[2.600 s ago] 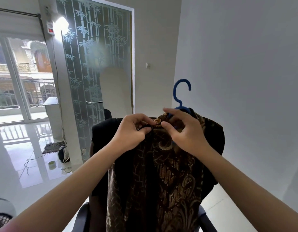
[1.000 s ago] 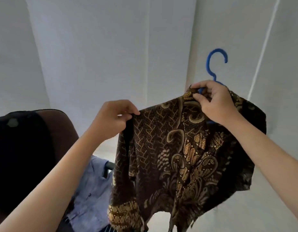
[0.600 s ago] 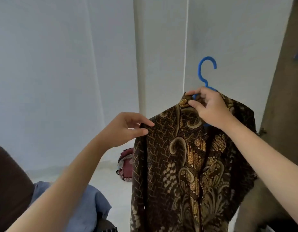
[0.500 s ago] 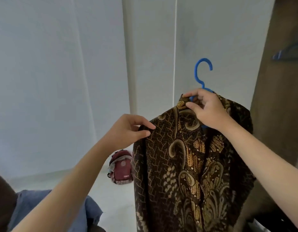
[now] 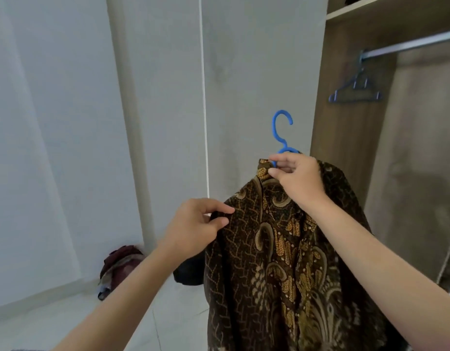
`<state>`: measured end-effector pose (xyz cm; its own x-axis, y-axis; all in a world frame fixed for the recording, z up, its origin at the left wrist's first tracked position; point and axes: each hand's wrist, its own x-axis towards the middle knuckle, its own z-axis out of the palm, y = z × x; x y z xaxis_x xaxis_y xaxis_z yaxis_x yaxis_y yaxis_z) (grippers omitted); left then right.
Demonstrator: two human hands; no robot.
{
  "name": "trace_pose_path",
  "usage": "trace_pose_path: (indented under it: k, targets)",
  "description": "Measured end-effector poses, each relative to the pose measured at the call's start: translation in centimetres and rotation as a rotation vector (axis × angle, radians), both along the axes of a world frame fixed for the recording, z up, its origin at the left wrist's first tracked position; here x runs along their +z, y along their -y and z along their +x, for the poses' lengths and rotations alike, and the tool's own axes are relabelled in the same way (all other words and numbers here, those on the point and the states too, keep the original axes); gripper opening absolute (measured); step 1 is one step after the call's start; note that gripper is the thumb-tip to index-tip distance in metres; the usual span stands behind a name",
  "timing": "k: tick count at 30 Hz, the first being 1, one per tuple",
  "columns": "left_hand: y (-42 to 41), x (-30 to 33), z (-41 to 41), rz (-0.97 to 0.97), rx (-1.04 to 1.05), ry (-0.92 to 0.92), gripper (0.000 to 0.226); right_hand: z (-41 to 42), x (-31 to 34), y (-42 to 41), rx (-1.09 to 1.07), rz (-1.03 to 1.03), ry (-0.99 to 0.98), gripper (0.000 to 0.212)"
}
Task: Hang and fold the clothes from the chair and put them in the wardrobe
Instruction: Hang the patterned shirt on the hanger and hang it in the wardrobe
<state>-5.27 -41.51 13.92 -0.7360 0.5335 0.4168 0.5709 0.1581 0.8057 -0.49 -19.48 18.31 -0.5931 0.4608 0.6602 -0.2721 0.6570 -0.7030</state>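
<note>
While right hand (image 5: 298, 179) grips hanger (image 5: 282, 133), left hand (image 5: 196, 229) pinches shirt (image 5: 277, 262) shoulder.

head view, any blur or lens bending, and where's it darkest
Head view: soft throughout; wide-angle bending bows the wall seam and tilts the wardrobe rail; darkest inside the wardrobe; even daylight on the batik shirt, no glare.

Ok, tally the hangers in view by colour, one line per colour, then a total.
Bright blue hanger, inside the batik shirt: 1
Dark blue-grey hanger, on the wardrobe rail: 1
Total: 2
</note>
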Motion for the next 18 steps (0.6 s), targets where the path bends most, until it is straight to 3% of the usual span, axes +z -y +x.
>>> trace_pose_path:
  k: [9,18]
  targets:
    - [-7.1,0.7,-3.8,-0.064,-0.129,-0.078,0.022,-1.7,0.2,-5.5,-0.157,-0.158,-0.091,0.041]
    - [-22.2,3.3,-9.9,0.043,-0.203,-0.147,0.023,-5.2,2.4,-19.3,-0.209,-0.248,-0.272,0.043]
